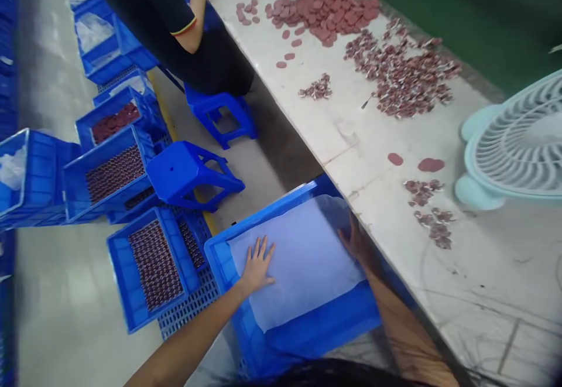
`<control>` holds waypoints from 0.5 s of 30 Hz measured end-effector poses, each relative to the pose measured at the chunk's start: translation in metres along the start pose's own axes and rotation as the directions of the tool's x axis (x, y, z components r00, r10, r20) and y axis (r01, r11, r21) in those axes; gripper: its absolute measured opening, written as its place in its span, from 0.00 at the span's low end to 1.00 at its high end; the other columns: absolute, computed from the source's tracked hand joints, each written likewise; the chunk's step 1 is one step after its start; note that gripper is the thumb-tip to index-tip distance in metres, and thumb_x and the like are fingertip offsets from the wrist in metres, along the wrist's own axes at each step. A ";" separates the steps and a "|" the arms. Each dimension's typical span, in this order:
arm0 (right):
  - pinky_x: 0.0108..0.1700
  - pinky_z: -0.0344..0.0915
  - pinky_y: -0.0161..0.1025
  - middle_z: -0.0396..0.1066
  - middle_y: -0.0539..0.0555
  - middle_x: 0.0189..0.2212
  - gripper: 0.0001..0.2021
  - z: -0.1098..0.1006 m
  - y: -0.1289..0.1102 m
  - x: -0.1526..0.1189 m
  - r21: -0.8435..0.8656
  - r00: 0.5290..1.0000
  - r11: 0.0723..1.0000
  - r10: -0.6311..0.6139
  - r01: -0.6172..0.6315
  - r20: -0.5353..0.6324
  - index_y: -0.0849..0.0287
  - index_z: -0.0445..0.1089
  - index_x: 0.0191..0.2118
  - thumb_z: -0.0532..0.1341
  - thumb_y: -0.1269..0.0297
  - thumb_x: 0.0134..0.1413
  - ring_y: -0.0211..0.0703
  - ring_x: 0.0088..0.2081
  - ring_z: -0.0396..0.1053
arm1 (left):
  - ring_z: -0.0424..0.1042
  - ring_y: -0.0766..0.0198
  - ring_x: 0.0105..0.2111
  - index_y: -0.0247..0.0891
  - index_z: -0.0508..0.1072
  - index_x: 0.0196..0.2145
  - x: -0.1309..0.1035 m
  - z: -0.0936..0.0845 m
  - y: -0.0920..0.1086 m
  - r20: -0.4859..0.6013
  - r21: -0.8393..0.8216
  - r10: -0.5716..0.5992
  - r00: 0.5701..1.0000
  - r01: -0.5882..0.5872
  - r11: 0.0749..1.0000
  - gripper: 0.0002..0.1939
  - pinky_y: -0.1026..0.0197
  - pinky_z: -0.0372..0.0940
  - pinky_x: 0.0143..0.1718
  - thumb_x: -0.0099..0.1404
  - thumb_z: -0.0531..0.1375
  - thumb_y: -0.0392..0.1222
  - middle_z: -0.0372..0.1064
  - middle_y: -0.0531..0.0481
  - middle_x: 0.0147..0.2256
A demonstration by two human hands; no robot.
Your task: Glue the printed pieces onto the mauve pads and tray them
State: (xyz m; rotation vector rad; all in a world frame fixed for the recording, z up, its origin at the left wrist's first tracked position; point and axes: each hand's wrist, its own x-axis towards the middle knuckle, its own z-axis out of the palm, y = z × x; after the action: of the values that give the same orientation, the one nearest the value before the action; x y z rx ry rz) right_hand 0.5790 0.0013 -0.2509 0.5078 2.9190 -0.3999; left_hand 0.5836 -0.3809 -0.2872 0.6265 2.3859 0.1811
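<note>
Both hands' fingers spread flat on white sheet; right hand partly shadowed.

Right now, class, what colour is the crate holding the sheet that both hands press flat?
Blue: the plastic crate under the pale sheet, clearest in the head view.

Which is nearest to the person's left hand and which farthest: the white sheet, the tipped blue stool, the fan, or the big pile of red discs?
From the left hand:
1. White sheet, directly under the palm, inside the blue crate.
2. Tipped blue stool, on the floor to the upper left.
3. Fan, on the table at the right edge.
4. Pile of red discs, far up the table.
</note>
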 end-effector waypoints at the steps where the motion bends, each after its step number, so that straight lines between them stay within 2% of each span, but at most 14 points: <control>1: 0.77 0.59 0.61 0.63 0.79 0.76 0.33 0.004 0.000 0.000 -0.007 1.000 1.000 0.008 -0.009 -0.008 0.73 0.60 0.75 0.53 0.55 0.75 0.65 0.76 0.62 | 0.35 0.24 0.82 0.43 0.47 0.82 -0.002 0.001 -0.001 0.009 0.011 0.000 1.000 0.000 1.000 0.66 0.21 0.45 0.79 0.57 0.77 0.59 0.33 0.29 0.84; 3: 0.77 0.56 0.65 0.59 0.82 0.77 0.35 0.014 -0.017 -0.003 -0.014 1.000 1.000 -0.020 0.019 -0.007 0.77 0.56 0.77 0.48 0.55 0.76 0.69 0.77 0.58 | 0.33 0.22 0.82 0.42 0.45 0.82 -0.003 0.002 0.003 0.015 0.025 -0.005 1.000 0.004 1.000 0.69 0.20 0.44 0.79 0.55 0.78 0.57 0.30 0.27 0.84; 4: 0.77 0.54 0.66 0.58 0.80 0.78 0.35 0.019 -0.029 -0.003 -0.017 0.997 0.997 -0.071 0.071 0.004 0.75 0.56 0.77 0.48 0.55 0.77 0.69 0.78 0.56 | 0.33 0.21 0.82 0.42 0.45 0.82 -0.004 0.002 0.006 0.016 0.029 -0.007 1.000 0.007 1.000 0.69 0.19 0.43 0.78 0.54 0.78 0.56 0.30 0.28 0.84; 6: 0.80 0.51 0.63 0.61 0.67 0.79 0.32 0.029 -0.052 0.003 -0.001 0.966 0.968 -0.249 0.250 0.064 0.61 0.63 0.76 0.54 0.53 0.75 0.63 0.80 0.54 | 0.33 0.19 0.82 0.44 0.46 0.82 -0.004 0.003 0.011 0.017 0.033 -0.015 1.000 0.014 0.999 0.69 0.19 0.43 0.78 0.53 0.78 0.55 0.30 0.29 0.84; 8: 0.81 0.51 0.60 0.65 0.56 0.78 0.29 0.036 -0.060 0.022 0.024 0.916 0.922 -0.387 0.387 0.106 0.50 0.68 0.73 0.60 0.51 0.71 0.59 0.80 0.55 | 0.33 0.18 0.81 0.45 0.47 0.82 -0.006 0.007 0.013 0.018 0.034 -0.035 0.999 0.034 0.999 0.70 0.19 0.45 0.78 0.52 0.79 0.55 0.31 0.30 0.84; 9: 0.81 0.51 0.61 0.65 0.56 0.78 0.30 0.037 -0.057 0.034 0.029 0.904 0.910 -0.414 0.414 0.108 0.49 0.69 0.73 0.62 0.51 0.70 0.61 0.79 0.56 | 0.34 0.17 0.81 0.46 0.47 0.82 -0.007 0.008 0.012 0.018 0.033 -0.050 0.999 0.049 0.998 0.71 0.18 0.46 0.77 0.51 0.79 0.56 0.31 0.30 0.84; 11: 0.81 0.51 0.64 0.61 0.63 0.80 0.34 0.035 -0.041 0.062 0.028 0.906 0.910 -0.415 0.414 0.079 0.58 0.64 0.76 0.61 0.51 0.70 0.65 0.80 0.54 | 0.33 0.17 0.81 0.48 0.44 0.82 -0.009 0.013 0.010 0.016 0.029 -0.080 0.997 0.079 0.996 0.72 0.17 0.48 0.76 0.52 0.79 0.58 0.31 0.32 0.84; 15: 0.80 0.55 0.62 0.57 0.69 0.80 0.37 0.026 -0.002 0.109 0.042 0.911 0.911 -0.412 0.411 0.006 0.65 0.62 0.76 0.60 0.49 0.69 0.65 0.80 0.55 | 0.30 0.20 0.82 0.51 0.40 0.82 -0.013 0.017 0.008 0.021 0.015 -0.117 0.993 0.117 0.993 0.74 0.19 0.46 0.78 0.51 0.78 0.60 0.29 0.37 0.85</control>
State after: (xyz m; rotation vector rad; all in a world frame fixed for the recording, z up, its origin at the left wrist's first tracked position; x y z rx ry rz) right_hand 0.4793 0.0261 -0.2963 -0.1183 2.9971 -0.5084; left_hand 0.6060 -0.3811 -0.2908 0.4906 2.3966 0.1073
